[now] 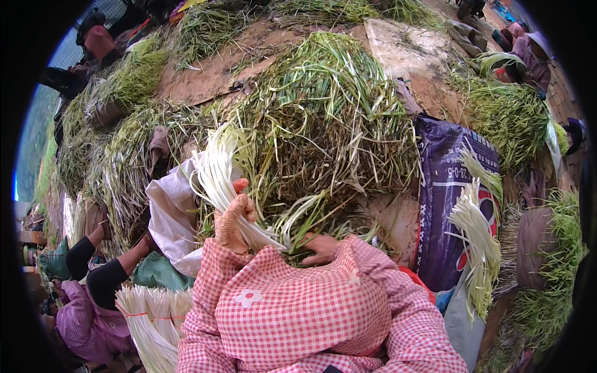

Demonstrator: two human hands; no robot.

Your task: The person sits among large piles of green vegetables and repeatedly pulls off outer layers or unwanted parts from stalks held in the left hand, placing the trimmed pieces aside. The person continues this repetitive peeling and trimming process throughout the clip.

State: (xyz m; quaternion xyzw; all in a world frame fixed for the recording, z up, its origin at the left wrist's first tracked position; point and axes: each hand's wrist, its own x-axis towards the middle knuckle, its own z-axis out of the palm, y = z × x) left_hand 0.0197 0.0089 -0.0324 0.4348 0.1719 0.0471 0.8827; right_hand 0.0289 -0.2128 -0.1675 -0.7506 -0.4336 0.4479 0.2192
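Note:
My left hand (234, 224), in what looks like a thin tan glove with an orange-red fingertip, grips a bunch of long white stalks (217, 163), perhaps blanched chives. The pale upper ends fan out up and left; the lower ends reach my checked apron (303, 303). To its right, my right hand (322, 249) is low, with thumb and fingers apart beside loose green and white stems (298, 219). Its fingertips may touch some of them. Straight ahead rises a large heap of green stalks (326, 107), with brown, matted ends facing me.
A purple printed sack (440, 200) lies at right, with a loose white bunch (475, 247) across it. White plastic sacking (175, 210) is left of my hands. Tied white bundles (156, 307) stand lower left, near a seated person (93, 317). Another person (529, 60) sits far right.

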